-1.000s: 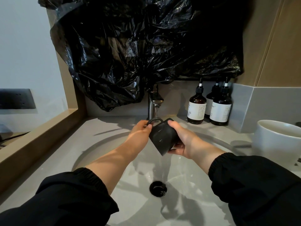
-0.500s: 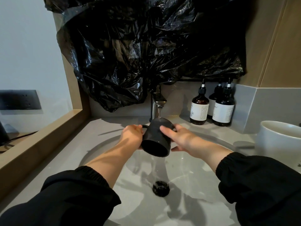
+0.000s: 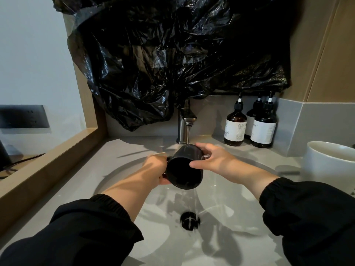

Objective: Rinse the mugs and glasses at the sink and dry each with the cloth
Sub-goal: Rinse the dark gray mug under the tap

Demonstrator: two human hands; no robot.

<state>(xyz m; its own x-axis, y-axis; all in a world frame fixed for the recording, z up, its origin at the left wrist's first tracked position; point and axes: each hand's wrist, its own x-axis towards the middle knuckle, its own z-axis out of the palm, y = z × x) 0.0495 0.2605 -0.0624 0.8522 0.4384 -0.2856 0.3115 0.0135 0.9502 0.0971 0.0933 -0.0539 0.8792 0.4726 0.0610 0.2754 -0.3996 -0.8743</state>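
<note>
Fingers [image 3: 204, 146] of right hand [image 3: 216, 160], left hand [image 3: 156, 168] grip glossy black cylindrical mug [image 3: 184, 174]

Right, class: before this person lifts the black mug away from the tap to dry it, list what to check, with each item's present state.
1. Water from the tap hitting the black mug: ok.
2. Left hand grips the mug's handle side: ok.
3. Right hand holds its other side: ok.
4. Inside rinsed clean: cannot tell, too dark.
5. Cloth within reach: cannot tell, none in view.
6. Drain taking the water: ok.
</note>
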